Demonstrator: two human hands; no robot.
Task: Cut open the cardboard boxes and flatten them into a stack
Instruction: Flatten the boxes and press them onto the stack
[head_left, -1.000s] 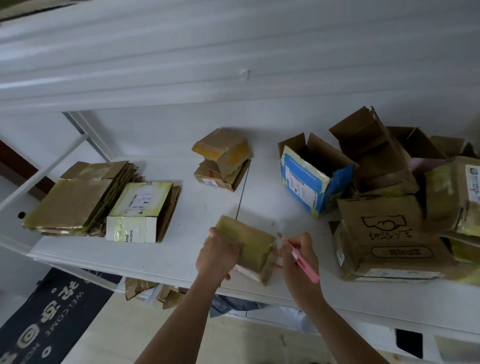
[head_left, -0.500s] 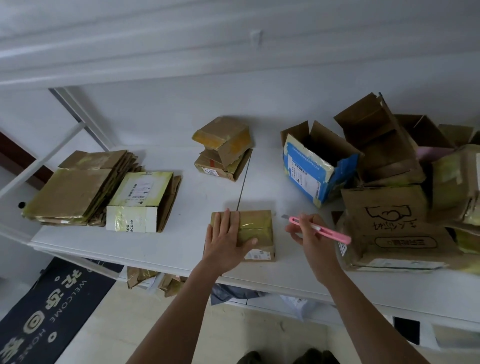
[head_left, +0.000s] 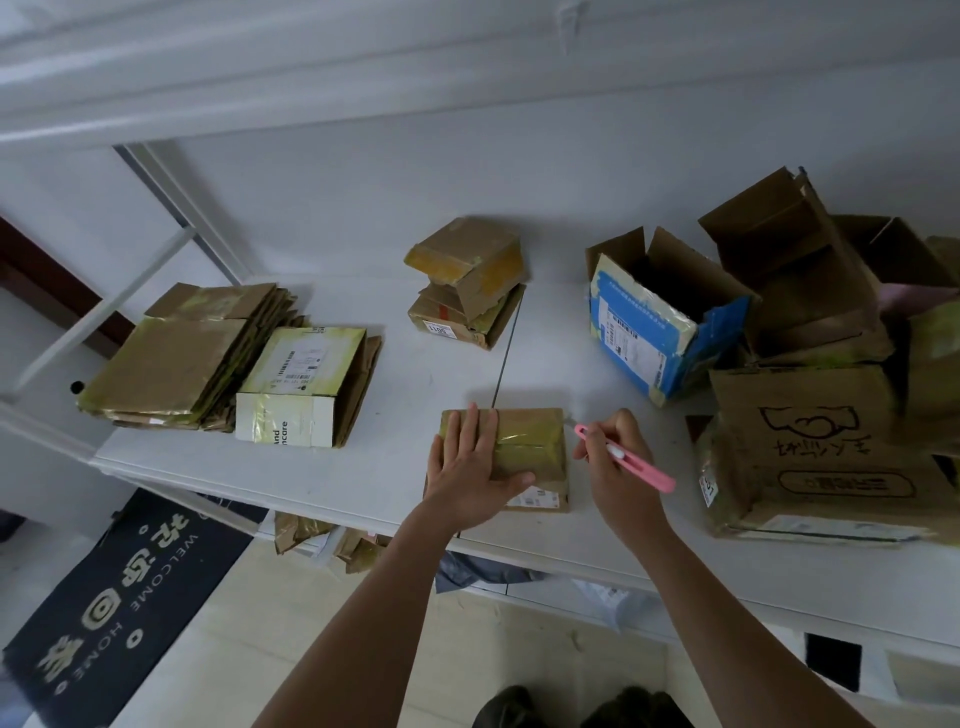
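Note:
A small taped cardboard box (head_left: 530, 447) lies flat near the front edge of the white table (head_left: 395, 415). My left hand (head_left: 470, 467) presses on its left half with straight fingers, thumb along its near side. My right hand (head_left: 618, 467) grips a pink box cutter (head_left: 631, 460), whose tip points at the box's right edge. A stack of flattened boxes (head_left: 176, 358) lies at the far left, with a flattened white-labelled box (head_left: 301, 384) beside it.
Two small closed boxes (head_left: 467, 280) are stacked at the back middle. An opened blue box (head_left: 660, 317) and several opened brown boxes (head_left: 815, 431) crowd the right side. Below the table lie cardboard scraps (head_left: 332, 540) and a dark doormat (head_left: 119, 597).
The small box was tilted up in my left hand, then laid flat. My left hand now presses it down, and the cutter has come in close to the box's right edge.

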